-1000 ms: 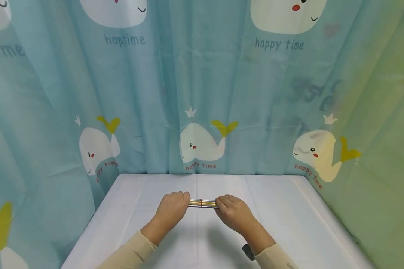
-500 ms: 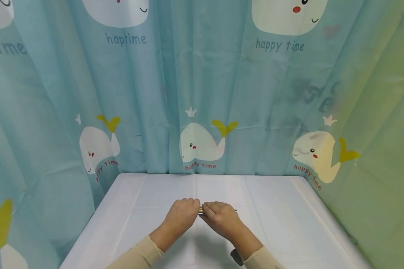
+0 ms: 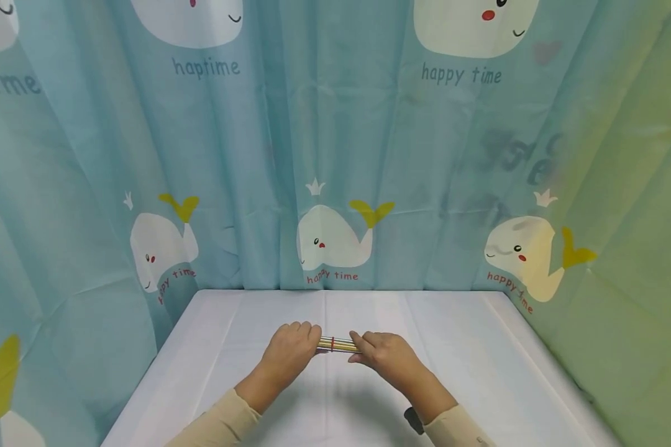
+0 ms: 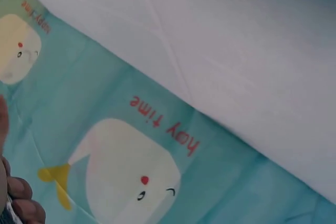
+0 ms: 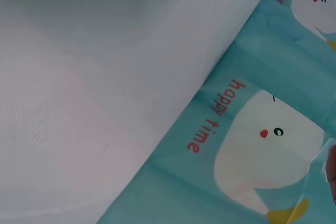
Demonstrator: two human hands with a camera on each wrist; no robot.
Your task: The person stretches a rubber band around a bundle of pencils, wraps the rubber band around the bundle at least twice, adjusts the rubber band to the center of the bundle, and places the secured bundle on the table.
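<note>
A bundle of thin, straight pencil-like sticks [image 3: 341, 346] in yellow, silver and dark tones lies crosswise between my hands, above the table. Around its middle runs a narrow red band [image 3: 332, 344]. My left hand [image 3: 291, 351] grips the left end with fingers curled over it, hiding that end. On the right end, my right hand [image 3: 388, 359] pinches the bundle between thumb and fingers. Only curled left fingers [image 4: 23, 200] show at the lower left corner of the left wrist view. One right fingertip [image 5: 331, 171] appears at the right edge of the right wrist view.
A white-covered table [image 3: 447, 335] lies beneath the hands. Blue-green curtains [image 3: 257, 155] printed with whales hang behind it and along both sides. By the right wrist sits a small dark object [image 3: 413, 420].
Half a second ago my right hand was close against the left, covering the band, with stick ends protruding rightward. Now the hands are apart again, the band shows, and the right-hand fingers are more spread.
</note>
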